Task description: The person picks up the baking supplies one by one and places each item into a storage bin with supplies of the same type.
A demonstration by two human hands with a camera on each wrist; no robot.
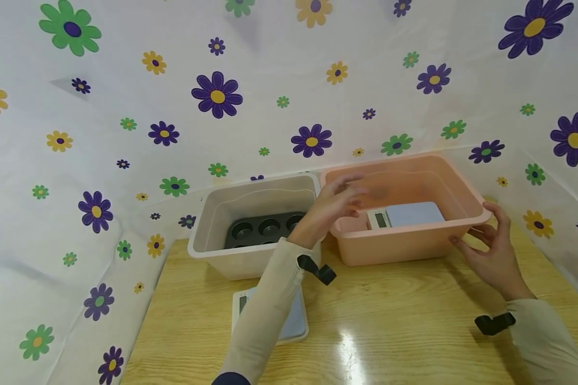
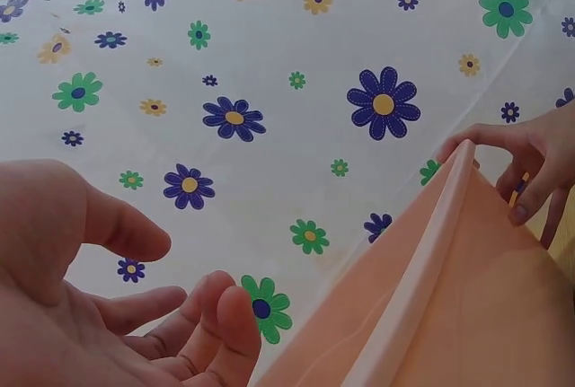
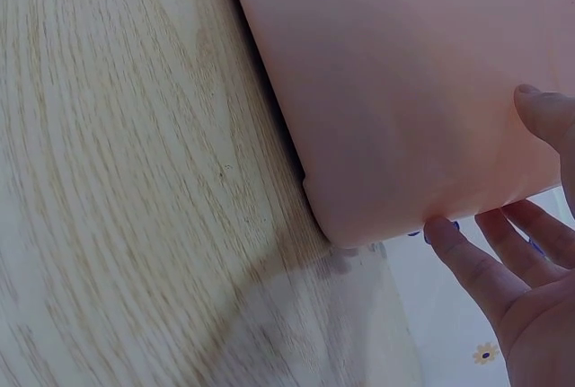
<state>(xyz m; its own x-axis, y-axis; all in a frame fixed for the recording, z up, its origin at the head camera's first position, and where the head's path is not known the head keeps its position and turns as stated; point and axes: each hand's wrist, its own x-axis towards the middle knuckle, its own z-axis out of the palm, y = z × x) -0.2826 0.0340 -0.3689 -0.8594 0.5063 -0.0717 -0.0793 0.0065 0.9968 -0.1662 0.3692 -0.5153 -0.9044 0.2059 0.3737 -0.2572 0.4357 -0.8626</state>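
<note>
A pink plastic bin [image 1: 395, 243] stands on the table with a kitchen scale [image 1: 414, 215] inside it. My right hand [image 1: 496, 256] grips the bin's front right corner. In the right wrist view its thumb [image 3: 546, 116] lies against one wall and its fingers [image 3: 481, 266] against the adjoining side. My left hand [image 1: 329, 206] hovers by the bin's left end, its fingers loosely bent and holding nothing. In the left wrist view a gap shows between the left hand [image 2: 135, 288] and the bin [image 2: 422, 297].
Left of the pink bin stands a white plastic bin [image 1: 250, 262] holding a dark muffin tin [image 1: 255, 227]. A second kitchen scale [image 1: 294, 321] lies on the wooden table [image 1: 390, 321], partly under the left forearm. A flower-patterned cloth [image 1: 270, 133] hangs behind.
</note>
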